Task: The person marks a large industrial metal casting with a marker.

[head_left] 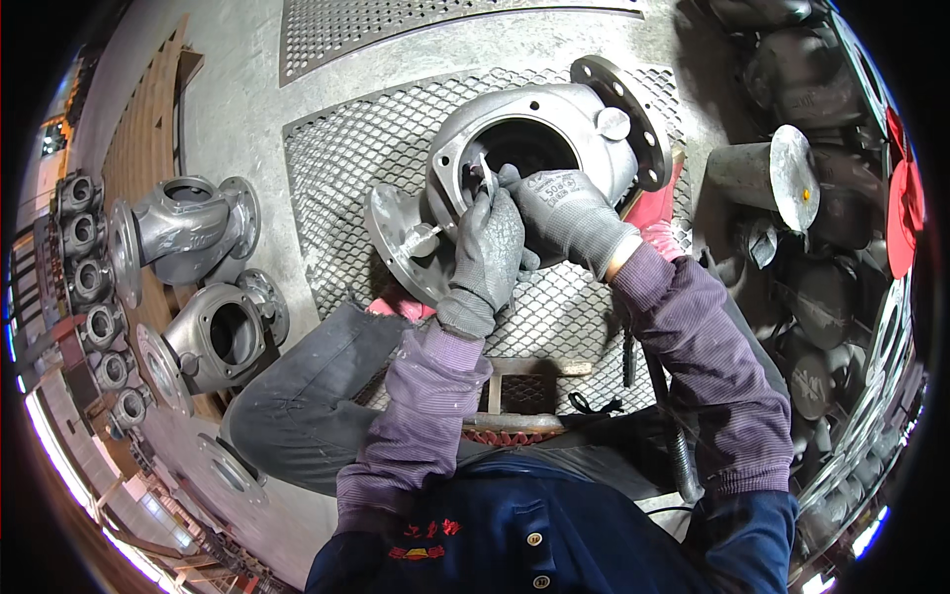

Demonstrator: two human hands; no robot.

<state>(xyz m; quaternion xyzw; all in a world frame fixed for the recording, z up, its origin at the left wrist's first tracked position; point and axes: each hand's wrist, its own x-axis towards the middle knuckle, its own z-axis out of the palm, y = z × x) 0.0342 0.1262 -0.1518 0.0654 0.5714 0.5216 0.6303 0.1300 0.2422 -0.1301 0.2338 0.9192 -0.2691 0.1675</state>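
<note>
Valve casting (594,148) of grey metal is placed directly ahead of the hands, its round opening being just at the fingertips. By the curled left hand (487,247), a thin pale piece (485,173) appears to be pinched; the right hand (572,213) is half closed beside it, but whether anything is held there cannot be told. The casting is judged heavy, rigid and hardly fragile; it should be gripped by its end flanges (391,228). Below the hands, metal mesh (336,198) is laid on grey floor (233,99); far left, similar castings (188,233) are seen.
</note>
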